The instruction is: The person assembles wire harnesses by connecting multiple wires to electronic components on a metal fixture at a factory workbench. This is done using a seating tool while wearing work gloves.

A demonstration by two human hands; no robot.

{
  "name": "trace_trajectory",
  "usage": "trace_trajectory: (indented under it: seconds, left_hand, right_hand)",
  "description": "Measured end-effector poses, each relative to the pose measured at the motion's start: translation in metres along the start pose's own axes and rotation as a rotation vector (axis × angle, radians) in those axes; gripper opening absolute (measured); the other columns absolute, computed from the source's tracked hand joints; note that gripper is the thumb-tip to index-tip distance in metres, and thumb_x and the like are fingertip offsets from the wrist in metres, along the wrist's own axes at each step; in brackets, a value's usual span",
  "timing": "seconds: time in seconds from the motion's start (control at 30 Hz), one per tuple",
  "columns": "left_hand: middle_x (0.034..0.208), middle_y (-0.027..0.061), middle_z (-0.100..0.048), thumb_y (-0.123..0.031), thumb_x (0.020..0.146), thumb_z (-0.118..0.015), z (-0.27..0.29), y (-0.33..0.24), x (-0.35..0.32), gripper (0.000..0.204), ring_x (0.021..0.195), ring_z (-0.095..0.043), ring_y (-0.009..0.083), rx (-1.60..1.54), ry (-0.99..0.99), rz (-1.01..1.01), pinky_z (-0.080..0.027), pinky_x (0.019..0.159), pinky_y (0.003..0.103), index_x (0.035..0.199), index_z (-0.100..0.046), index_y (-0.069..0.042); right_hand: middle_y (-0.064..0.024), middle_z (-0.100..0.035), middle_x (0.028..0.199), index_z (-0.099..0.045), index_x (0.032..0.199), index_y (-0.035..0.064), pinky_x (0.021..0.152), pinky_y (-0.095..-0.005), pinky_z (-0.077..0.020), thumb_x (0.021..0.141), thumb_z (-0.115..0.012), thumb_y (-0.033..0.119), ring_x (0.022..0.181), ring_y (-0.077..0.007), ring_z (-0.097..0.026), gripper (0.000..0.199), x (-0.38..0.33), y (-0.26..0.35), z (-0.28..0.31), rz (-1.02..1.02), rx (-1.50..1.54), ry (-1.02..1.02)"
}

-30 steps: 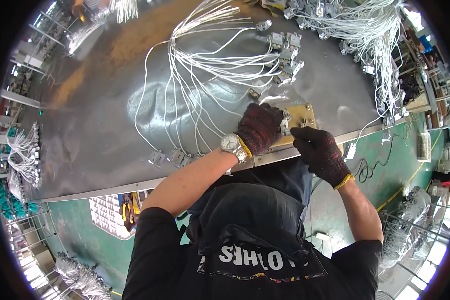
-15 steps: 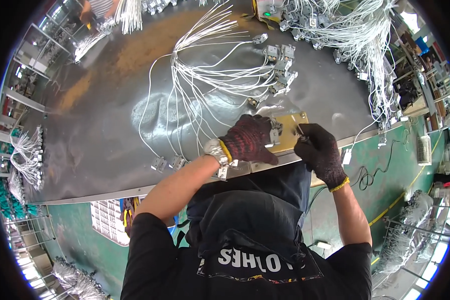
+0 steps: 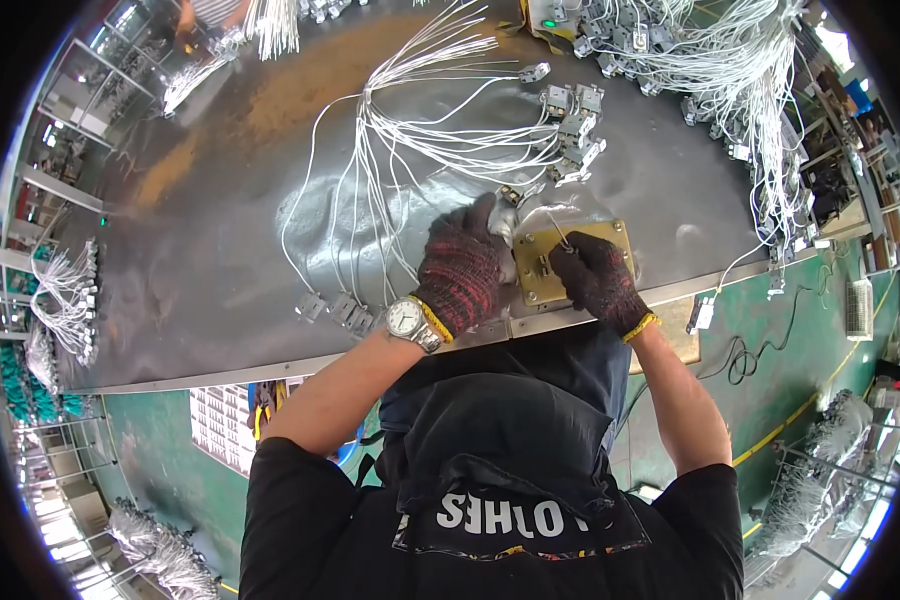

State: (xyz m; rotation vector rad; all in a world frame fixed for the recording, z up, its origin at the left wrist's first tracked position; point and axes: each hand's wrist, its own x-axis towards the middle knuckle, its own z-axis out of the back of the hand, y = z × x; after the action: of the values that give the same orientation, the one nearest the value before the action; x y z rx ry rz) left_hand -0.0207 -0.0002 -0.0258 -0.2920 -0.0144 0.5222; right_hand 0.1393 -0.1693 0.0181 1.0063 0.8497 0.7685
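My left hand, in a dark red and black knit glove, is over the metal table, left of a brass plate. Its visible fingers are stretched out and apart, close to a small metal-cased connector; the far side of the palm is hidden. My right hand, also gloved, is closed round a thin metal tool whose tip points away from me above the plate. A small upright fixture stands on the plate. White wires, bundled at one point, fan out to several connectors.
A large heap of white wires with connectors covers the far right and hangs over the edge. More connectors lie by my left forearm. One connector hangs off the near edge. Another person's hand is at the far left.
My left hand has drawn left off the brass plate, and the connector it held there is gone from the plate. My right hand, with the tool, has shifted left over the plate.
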Motion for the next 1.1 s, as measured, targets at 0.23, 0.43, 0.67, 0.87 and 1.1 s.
trace_trajectory:
  seconds: [0.23,0.43,0.67,0.87,1.1]
  left_hand:
    - [0.123,0.0202,-0.06,-0.059,0.072,-0.077,0.05,-0.032,0.007,0.092,0.111,-0.06,0.0353,0.137,0.113,0.073,-0.045,0.093,0.049,0.14,-0.055,-0.001]
    - [0.122,0.0193,-0.061,-0.062,0.065,-0.074,0.041,-0.017,0.004,0.088,0.109,-0.061,0.0341,0.15,0.116,0.071,-0.047,0.091,0.046,0.13,-0.064,-0.003]
    - [0.117,0.0172,-0.063,-0.063,0.067,-0.08,0.035,-0.012,0.004,0.088,0.108,-0.062,0.0344,0.14,-0.037,-0.015,-0.046,0.092,0.048,0.132,-0.063,-0.006]
    - [0.119,0.0166,-0.063,-0.062,0.067,-0.082,0.035,-0.016,0.005,0.085,0.11,-0.062,0.0349,0.07,-0.146,0.02,-0.045,0.095,0.049,0.129,-0.064,-0.006]
    - [0.127,0.0157,-0.061,-0.065,0.059,-0.088,0.044,-0.018,0.001,0.098,0.115,-0.06,0.0351,0.001,-0.005,-0.044,-0.043,0.099,0.049,0.137,-0.062,-0.012]
  right_hand:
    - [-0.0045,-0.061,0.074,-0.066,0.104,0.0017,0.048,-0.0264,-0.0492,0.1,-0.064,0.028,0.057,-0.0114,-0.059,0.026,-0.017,-0.017,0.003,-0.112,0.241,-0.04]
    - [-0.006,-0.064,0.078,-0.06,0.132,0.0001,0.051,-0.0284,-0.0519,0.098,-0.058,0.021,0.057,-0.0127,-0.059,0.04,-0.024,-0.012,-0.008,-0.154,0.302,-0.119]
    - [-0.0094,-0.062,0.074,-0.069,0.111,-0.0006,0.074,-0.0364,-0.0589,0.089,-0.061,0.007,0.066,-0.02,-0.062,0.024,0.001,-0.031,-0.015,-0.039,0.175,-0.123]
    - [-0.0094,-0.062,0.078,-0.069,0.098,0.0032,0.078,-0.0382,-0.0576,0.084,-0.063,0.0,0.073,-0.0205,-0.063,0.015,0.001,-0.033,-0.017,-0.046,0.363,-0.07]
    - [-0.0071,-0.063,0.089,-0.066,0.098,0.0042,0.067,-0.0335,-0.0553,0.084,-0.064,0.0,0.074,-0.0178,-0.062,0.014,-0.003,-0.019,-0.014,0.009,0.231,-0.06]
